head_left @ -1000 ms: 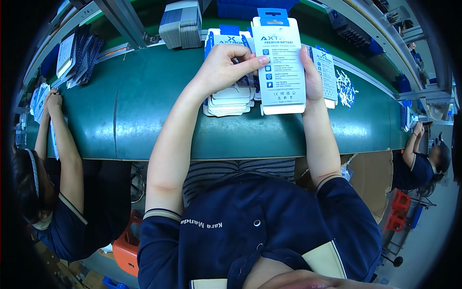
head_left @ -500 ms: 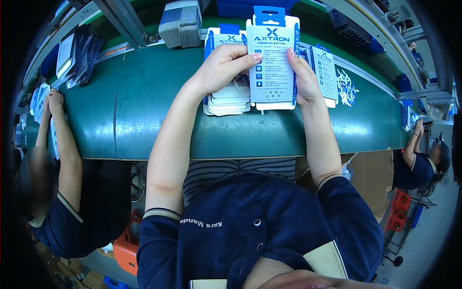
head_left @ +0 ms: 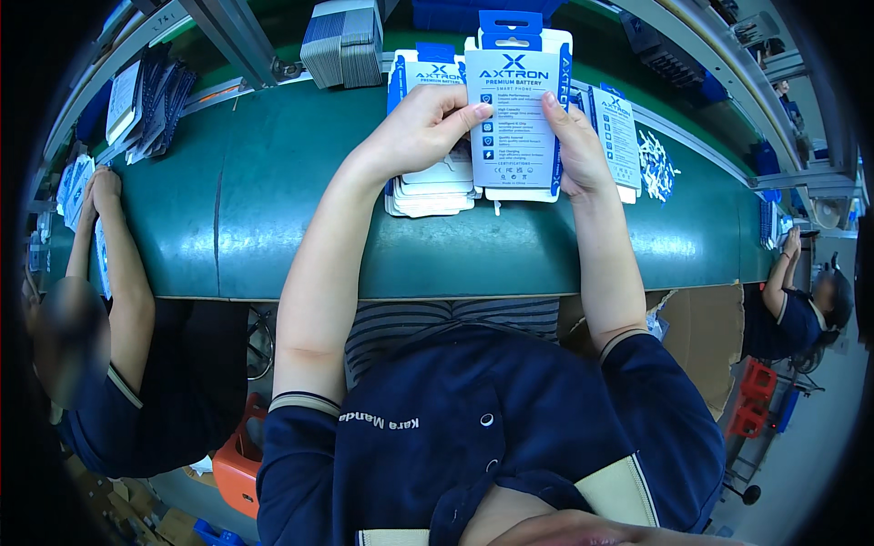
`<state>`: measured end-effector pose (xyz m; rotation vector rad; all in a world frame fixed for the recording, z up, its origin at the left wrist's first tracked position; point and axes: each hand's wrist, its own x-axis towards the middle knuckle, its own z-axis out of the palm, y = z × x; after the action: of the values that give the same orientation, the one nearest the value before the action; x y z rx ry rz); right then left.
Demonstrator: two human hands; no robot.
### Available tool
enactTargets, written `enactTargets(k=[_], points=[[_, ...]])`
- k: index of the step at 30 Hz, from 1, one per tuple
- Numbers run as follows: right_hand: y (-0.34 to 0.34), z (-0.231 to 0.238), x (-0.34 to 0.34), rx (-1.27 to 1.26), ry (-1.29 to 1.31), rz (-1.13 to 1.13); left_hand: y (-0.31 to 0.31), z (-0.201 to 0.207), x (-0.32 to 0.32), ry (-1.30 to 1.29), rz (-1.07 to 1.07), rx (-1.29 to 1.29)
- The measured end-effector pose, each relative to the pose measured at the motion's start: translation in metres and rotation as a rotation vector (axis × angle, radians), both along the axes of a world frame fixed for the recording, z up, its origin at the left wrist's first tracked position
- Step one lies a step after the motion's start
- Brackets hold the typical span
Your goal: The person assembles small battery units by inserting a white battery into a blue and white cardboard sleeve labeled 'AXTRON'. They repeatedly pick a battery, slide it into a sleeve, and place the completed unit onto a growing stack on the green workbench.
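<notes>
Over the table I hold a flat white and blue battery carton upright, its hang tab at the far end and its printed face toward me. My left hand grips its left edge with the thumb on the face. From the right side, my right hand clasps the opposite edge, thumb likewise on the face. Behind my left wrist lies a stack of similar cartons, partly hidden by the hand. To the right of my right hand stands another such carton.
White and blue scraps lie on the green table at right. A block of stacked cards stands at the back, below a blue bin. Folded cartons fill the back left. Co-workers sit at both sides; a cardboard box stands below.
The carton has tilted slightly in my hands, and its lower edge sits a little higher. Both hands keep nearly the same place and hold.
</notes>
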<state>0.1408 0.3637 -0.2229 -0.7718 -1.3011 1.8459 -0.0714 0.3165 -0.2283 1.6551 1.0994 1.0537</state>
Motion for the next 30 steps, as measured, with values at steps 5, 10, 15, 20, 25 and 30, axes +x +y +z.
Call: enactTargets(k=[5, 10, 15, 20, 25, 30], points=[[0.001, 0.0, 0.0, -0.04, 0.021, -0.003, 0.0, -0.001, 0.004, -0.065, 0.02, 0.013], [-0.003, 0.005, -0.005, 0.011, -0.055, -0.061, 0.0, 0.002, 0.004, -0.053, 0.054, -0.048], [0.0, 0.003, -0.005, 0.01, 0.05, -0.124, 0.003, 0.0, 0.002, 0.071, 0.048, -0.041], [0.001, 0.003, -0.006, -0.006, 0.027, -0.168, -0.005, 0.006, 0.008, -0.006, 0.008, -0.136], [0.003, 0.001, -0.001, -0.009, 0.029, -0.08, -0.005, 0.006, 0.005, -0.072, 0.0, -0.115], [0.0, -0.001, -0.001, 0.052, 0.0, -0.016, 0.001, -0.006, 0.002, -0.165, 0.035, -0.026]])
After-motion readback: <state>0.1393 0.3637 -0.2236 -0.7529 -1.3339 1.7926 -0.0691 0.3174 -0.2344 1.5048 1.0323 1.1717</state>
